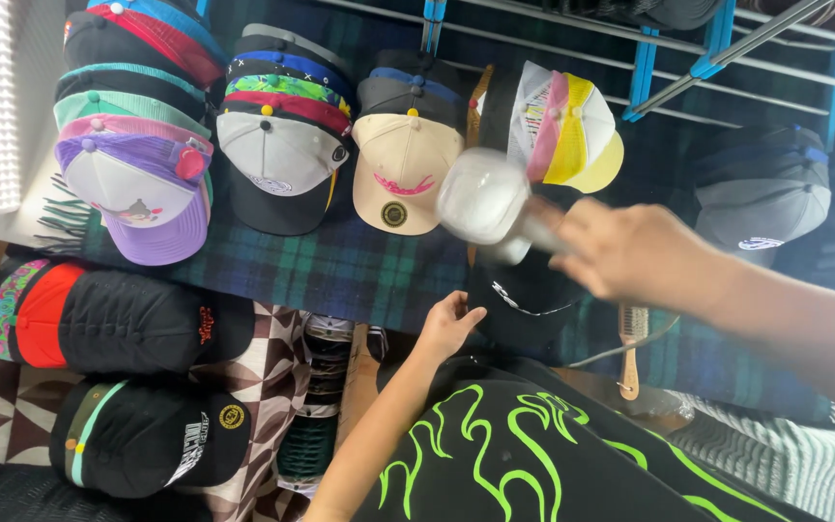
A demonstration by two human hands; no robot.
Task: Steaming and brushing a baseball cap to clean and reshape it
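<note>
My right hand [635, 253] is shut on the handle of a blurred white roller-like tool [483, 201], held above a black cap [524, 295] on the dark plaid cloth [340, 266]. Lower down, my left hand [448, 324] rests with fingers apart at the near edge of that black cap, touching its rim. A cream cap with a pink design [401, 169] lies just left of the tool. Behind the tool a white, pink and yellow cap [562, 130] stands at the back.
Stacks of caps fill the table's left: a purple and white one [137, 193], a grey and black stack [282, 145], black caps [137, 319] on a checked cloth. A grey cap [763, 198] sits far right. A wooden brush [632, 348] lies near my leg. Blue racks [645, 68] stand behind.
</note>
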